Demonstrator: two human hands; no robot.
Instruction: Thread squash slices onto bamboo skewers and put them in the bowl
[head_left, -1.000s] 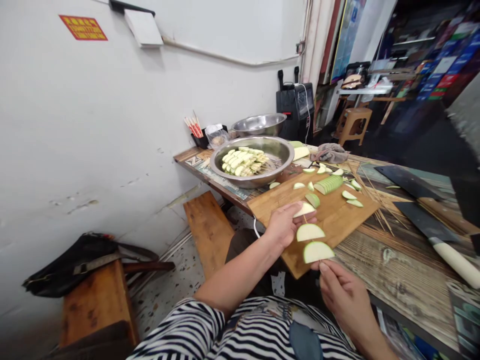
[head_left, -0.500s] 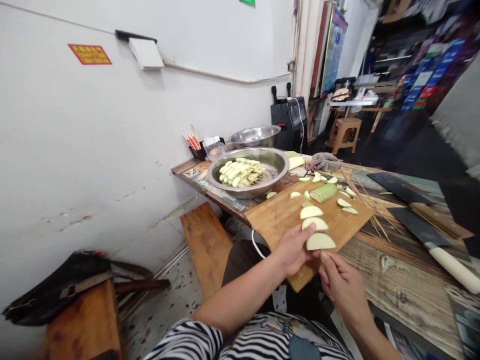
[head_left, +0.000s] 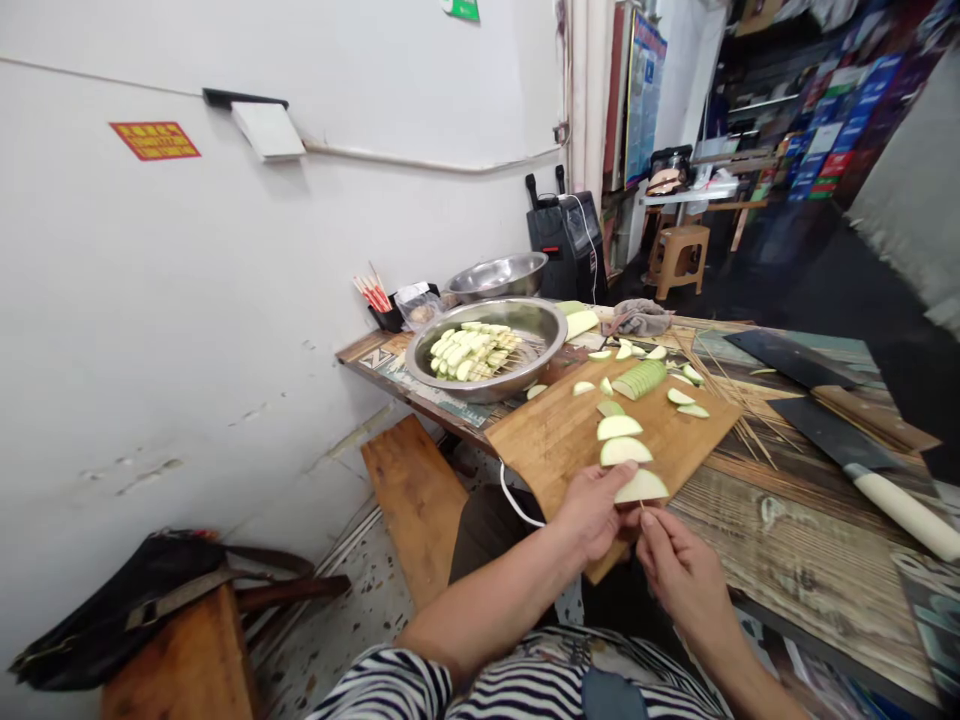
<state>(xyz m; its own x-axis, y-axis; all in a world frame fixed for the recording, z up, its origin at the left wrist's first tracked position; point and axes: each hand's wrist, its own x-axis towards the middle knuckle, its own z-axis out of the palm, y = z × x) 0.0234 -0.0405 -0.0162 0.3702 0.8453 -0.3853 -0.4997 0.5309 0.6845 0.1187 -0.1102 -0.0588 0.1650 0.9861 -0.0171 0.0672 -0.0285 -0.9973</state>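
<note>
Pale green half-round vegetable slices (head_left: 642, 487) sit one behind another in front of me, over the near edge of a wooden cutting board (head_left: 540, 430). My left hand (head_left: 596, 510) is closed on the nearest slices, thumb on top. Just right of it, my right hand (head_left: 679, 555) pinches a thin wooden skewer (head_left: 642, 507) at the bottom edge of the closest slice. How far the skewer runs inside is hidden. Farther up the board lies a sliced stack of the same vegetable (head_left: 639, 380) with loose pieces around it.
A steel basin (head_left: 487, 390) holds several filled skewers. Bare skewers (head_left: 739, 410) lie right of the board, beside two cleavers (head_left: 832, 435). Behind are another steel bowl (head_left: 499, 275), a cloth (head_left: 637, 317) and a black speaker (head_left: 566, 245). A wooden bench (head_left: 412, 490) stands left of the table.
The view has shifted slightly, so the surroundings sit a little farther left. Both hands keep their hold on the slices and skewer, with little visible movement.
</note>
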